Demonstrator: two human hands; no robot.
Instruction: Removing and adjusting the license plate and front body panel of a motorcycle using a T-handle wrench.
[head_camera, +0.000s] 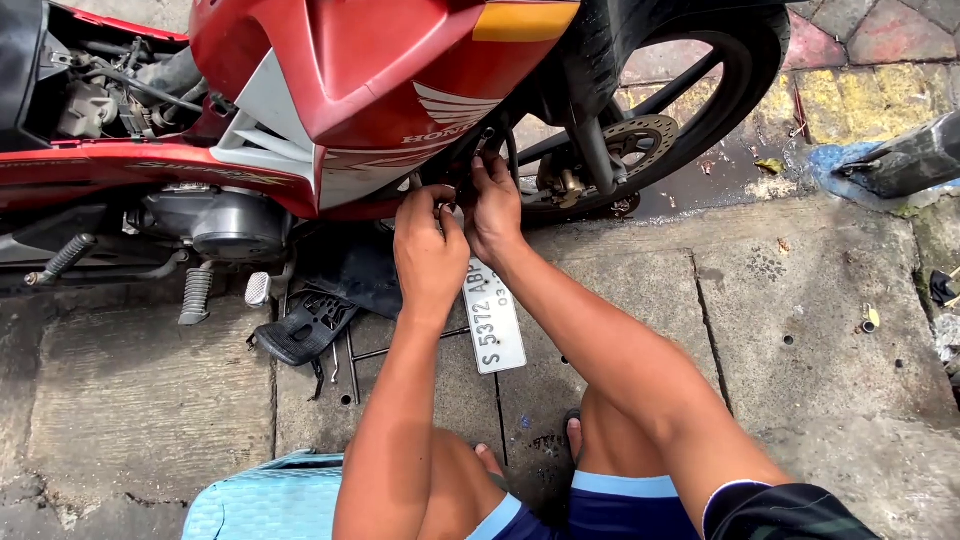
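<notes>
Pale blue stool (265, 500), white oblong plate (494, 318), perhaps under left hand (428, 250).

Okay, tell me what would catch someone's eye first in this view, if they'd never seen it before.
The red motorcycle fairing fills the top, with the front wheel and its brake disc to the right. Both hands, left hand and right hand, reach in under the fairing's lower edge. Just below them a white number plate lies on the wet concrete pavement.
</notes>
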